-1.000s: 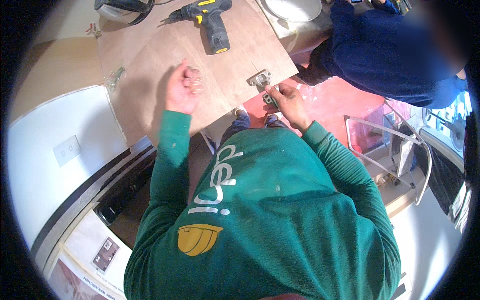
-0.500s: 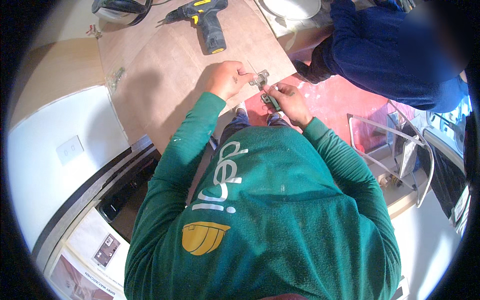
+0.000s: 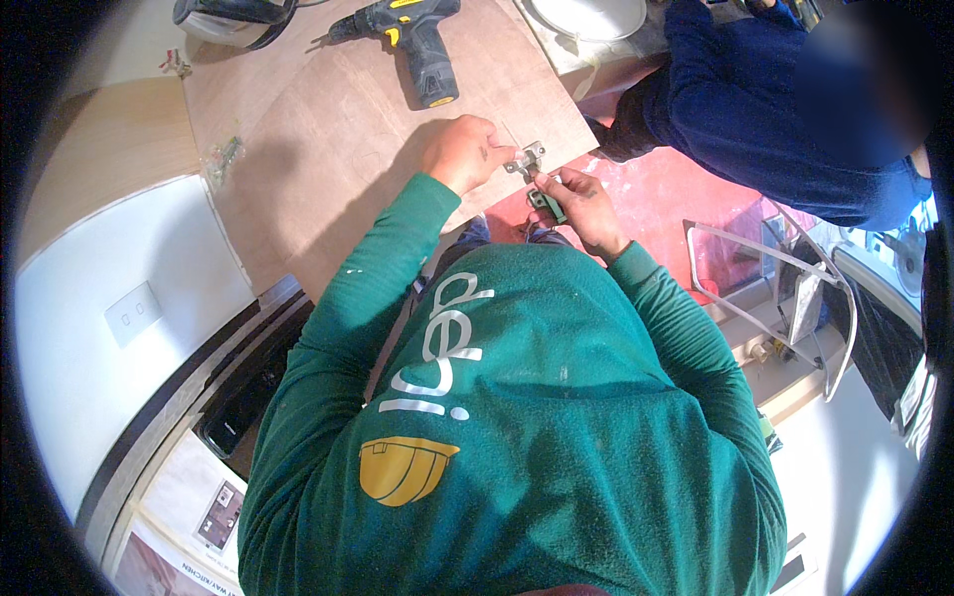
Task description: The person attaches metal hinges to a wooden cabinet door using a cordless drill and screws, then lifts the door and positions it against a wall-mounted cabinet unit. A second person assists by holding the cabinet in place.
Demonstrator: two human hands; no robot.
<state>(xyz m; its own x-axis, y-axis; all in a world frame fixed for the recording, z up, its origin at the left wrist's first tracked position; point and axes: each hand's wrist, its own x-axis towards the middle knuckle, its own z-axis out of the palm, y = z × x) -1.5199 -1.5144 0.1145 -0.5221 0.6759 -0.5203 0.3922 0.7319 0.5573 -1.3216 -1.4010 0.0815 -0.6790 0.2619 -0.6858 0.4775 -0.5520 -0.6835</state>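
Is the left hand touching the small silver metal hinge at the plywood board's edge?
Touching. The head view shows the left hand's fingertips meeting the small silver metal hinge at the plywood board's edge, no gap visible.

Metal hinge (image 3: pixel 526 159) at plywood panel (image 3: pixel 338 149) edge

I read the scene as brightly and evenly lit. The left hand (image 3: pixel 459 149) casts a soft shadow leftward onto the pale brown plywood panel (image 3: pixel 338 149). Focus is sharp centrally; fisheye distortion bends edges near the black rim, where the white wall surface (image 3: pixel 89 338) glares.
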